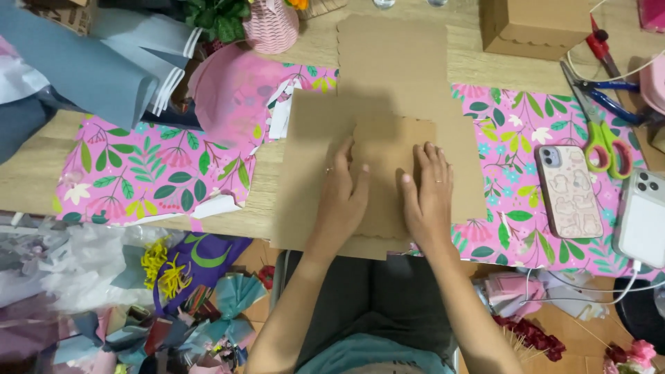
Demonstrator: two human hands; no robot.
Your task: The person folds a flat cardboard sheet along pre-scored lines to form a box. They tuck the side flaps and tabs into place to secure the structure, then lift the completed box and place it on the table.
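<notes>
I see both hands flat on the brown cardboard sheet (312, 180), which is my landmark for everything else. The left hand (344, 190) lies palm down with fingers spread and nearly straight, pressing a smaller scalloped cardboard flap (388, 149) onto the sheet; it grips nothing. The right hand (426, 190) is the same: open, fingers together and extended, palm pressing the flap's right side, holding nothing. I judge the flat press is there to keep the folded panel down and crease it, since the flap sits squarely on the sheet's middle.

The sheet sits at the near edge of the wooden table (28, 180), overhanging it slightly toward the person's lap. Under the sheet, sticking out left and right, is pink floral wrapping paper (152, 166).

Right of the sheet, on the paper, a phone in a pale patterned case (570, 190) lies face down, and further right a white phone (641, 215). Green-handled scissors (599, 131) lie above those. Beyond the sheet's far right corner is a closed cardboard box (533, 24). Far left of the sheet are grey-blue paper rolls (104, 62); a pink woven vase (270, 24) sits beyond the sheet's far left corner.
</notes>
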